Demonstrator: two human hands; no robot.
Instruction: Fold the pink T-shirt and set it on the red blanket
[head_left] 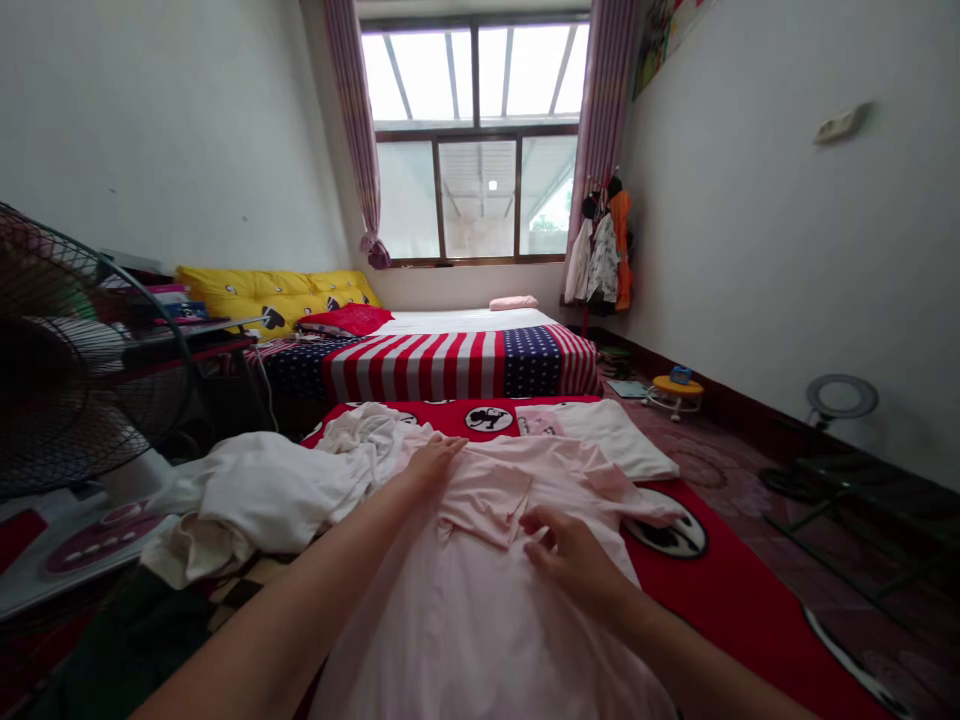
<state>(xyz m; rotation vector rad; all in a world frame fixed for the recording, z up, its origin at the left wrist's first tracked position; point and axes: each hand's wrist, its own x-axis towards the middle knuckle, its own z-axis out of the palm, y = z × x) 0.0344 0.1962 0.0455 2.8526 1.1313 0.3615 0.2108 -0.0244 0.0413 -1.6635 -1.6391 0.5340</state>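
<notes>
Narrow little bedroom here, and everything's placed off the red cartoon-print bedspread I'm working on. Right on top of it lies a pale pink shirt, soft thin cotton by the look, spread out with the collar end away from me and some folds bunched up. My left hand is open, fingers spread and lying flat on the fabric, holding nothing. My right hand sits on the shirt's front with fingers loosely curled; can't tell if it's actually pinching anything. Just left of the shirt there's a crumpled white cloth heap, touching it. Past the bedspread's far end is a second bed with stars-and-stripes bedding and a yellow pillow. A wire-caged fan stands left of the bedspread.
</notes>
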